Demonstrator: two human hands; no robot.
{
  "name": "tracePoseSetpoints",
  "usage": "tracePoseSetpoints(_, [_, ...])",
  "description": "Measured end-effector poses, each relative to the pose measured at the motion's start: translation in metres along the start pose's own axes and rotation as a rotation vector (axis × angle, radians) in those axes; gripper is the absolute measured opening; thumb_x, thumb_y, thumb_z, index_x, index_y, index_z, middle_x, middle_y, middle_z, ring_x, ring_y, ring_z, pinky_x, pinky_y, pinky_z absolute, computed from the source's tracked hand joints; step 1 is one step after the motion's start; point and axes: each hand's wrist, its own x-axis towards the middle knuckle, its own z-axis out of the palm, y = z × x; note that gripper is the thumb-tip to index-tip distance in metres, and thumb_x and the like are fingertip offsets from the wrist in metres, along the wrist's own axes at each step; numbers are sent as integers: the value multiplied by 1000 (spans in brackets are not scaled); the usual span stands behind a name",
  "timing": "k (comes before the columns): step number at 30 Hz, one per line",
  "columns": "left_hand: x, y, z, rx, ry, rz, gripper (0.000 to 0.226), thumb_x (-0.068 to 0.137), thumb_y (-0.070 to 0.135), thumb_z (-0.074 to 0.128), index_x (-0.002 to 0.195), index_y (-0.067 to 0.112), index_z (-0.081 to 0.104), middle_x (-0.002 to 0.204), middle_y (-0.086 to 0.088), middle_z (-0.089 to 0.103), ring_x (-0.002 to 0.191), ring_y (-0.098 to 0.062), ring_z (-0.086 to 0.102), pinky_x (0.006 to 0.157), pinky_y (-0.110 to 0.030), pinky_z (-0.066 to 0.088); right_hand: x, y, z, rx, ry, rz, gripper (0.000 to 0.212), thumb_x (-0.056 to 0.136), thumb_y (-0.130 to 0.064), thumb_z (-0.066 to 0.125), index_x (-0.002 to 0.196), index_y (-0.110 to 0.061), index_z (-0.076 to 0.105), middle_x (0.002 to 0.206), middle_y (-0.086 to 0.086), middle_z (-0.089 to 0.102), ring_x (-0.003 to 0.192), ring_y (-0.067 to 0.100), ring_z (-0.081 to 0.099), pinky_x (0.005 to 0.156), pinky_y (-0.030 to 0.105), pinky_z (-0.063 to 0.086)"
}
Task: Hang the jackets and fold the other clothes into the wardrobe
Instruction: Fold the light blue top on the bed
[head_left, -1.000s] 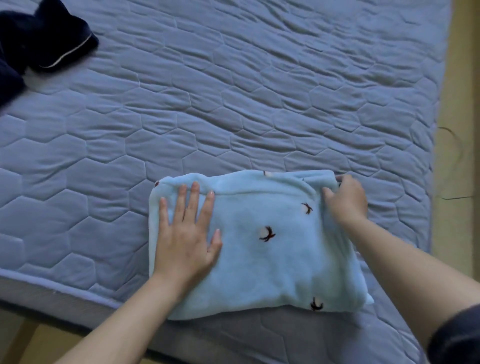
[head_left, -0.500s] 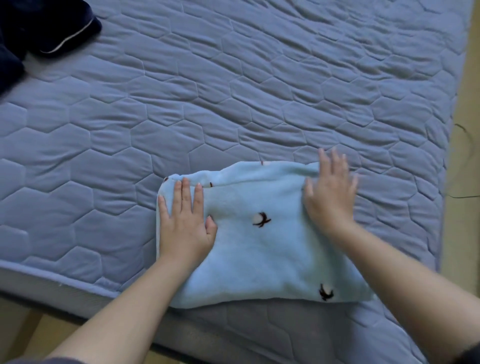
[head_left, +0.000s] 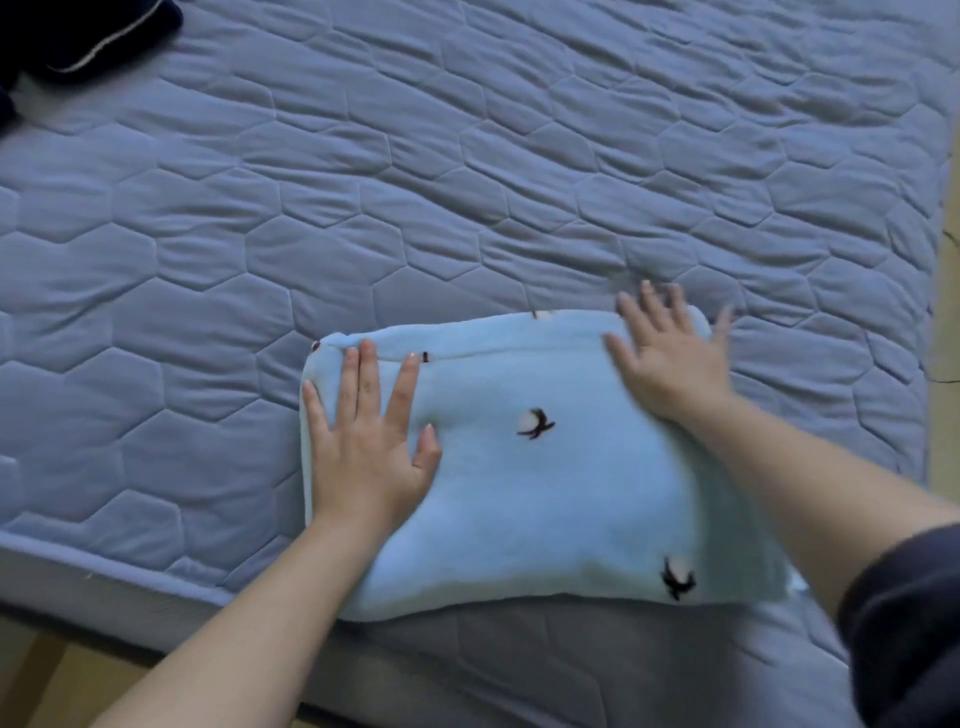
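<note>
Both palms down now: my left hand (head_left: 363, 441) lies flat, fingers spread, pinning the left side of the folded blue fleece (head_left: 545, 493) so the layers don't spring open. My right hand (head_left: 670, 358) is splayed on the far right corner, smoothing it. The fleece sits at the bed (head_left: 467, 182)'s near edge. A second ago that right hand was pinching the corner; the left has barely budged.

A pale blue garment (head_left: 545, 493) with small dark-and-white motifs lies on a grey-blue hexagon-quilted mattress (head_left: 415, 182).
</note>
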Motion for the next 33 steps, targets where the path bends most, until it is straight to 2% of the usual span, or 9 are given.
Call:
tracePoseSetpoints(4, [1,2,-1,-31,-16,-28,71,83,45,29,150,21,28,158,-17,13,147,-29,9,114,-61,3,-20,35,-16,-91,26,89,63,97,-54,14,153,-29,0,161,-3,-9,148,24,-12,111,65,-6])
tracePoseSetpoints(9, [-17,-3,-19,-335,72,-233,82,80,53,43,152,23,16,161,-7,4,148,-21,4,115,-48,13,-73,-9,-3,418,108,29,70,96,-51,39,153,-28,6,161,-5,3,148,21,3,116,57,14])
tracePoseSetpoints(13, [-41,-23,-40,-1016,9,-693,79,70,57,69,132,18,41,130,-8,55,123,-27,51,98,-38,43,-98,23,8,782,-68,404,93,80,-61,59,149,-14,19,148,13,37,133,31,38,106,47,36])
tracePoseSetpoints(15, [-49,-32,-51,-1251,-236,-838,60,71,53,74,113,13,57,104,-5,67,100,-26,64,81,-35,48,-110,33,1,942,-264,448,76,81,-56,64,138,-12,39,129,8,57,115,29,56,91,40,47])
tracePoseSetpoints(17, [-50,-39,-60,-1447,-459,-909,54,73,46,76,111,9,64,99,-11,72,94,-29,67,83,-37,52,-121,38,-15,1126,-481,436,45,87,-40,66,121,-13,58,106,4,70,93,24,68,72,33,53])
tracePoseSetpoints(21, [-47,-49,-118,-1565,-525,-881,79,47,49,87,112,8,68,107,-18,70,99,-35,67,94,-52,49,-146,36,-71,1160,-436,423,15,86,-22,69,95,-11,64,79,3,68,68,20,64,51,23,49])
tracePoseSetpoints(26, [-96,-56,-263,-1658,-484,-785,37,70,33,65,99,10,68,88,-13,72,75,-27,70,69,-35,57,-203,22,-177,1226,-445,354,39,82,-24,72,115,-6,64,99,12,72,89,30,69,81,40,55])
tracePoseSetpoints(30, [-157,-70,-382,-1652,-298,-778,30,80,29,65,104,12,70,106,-15,69,87,-26,69,88,-43,51,-262,5,-284,1250,-456,93,39,87,-27,67,124,-18,56,110,8,69,97,29,67,88,45,53])
tracePoseSetpoints(33, [-214,-61,-454,-1696,-161,-869,22,89,29,57,92,17,75,94,-10,73,79,-23,71,72,-36,57,-308,0,-346,1264,-434,-71,46,88,-25,65,131,-25,47,116,6,66,93,24,69,82,42,56])
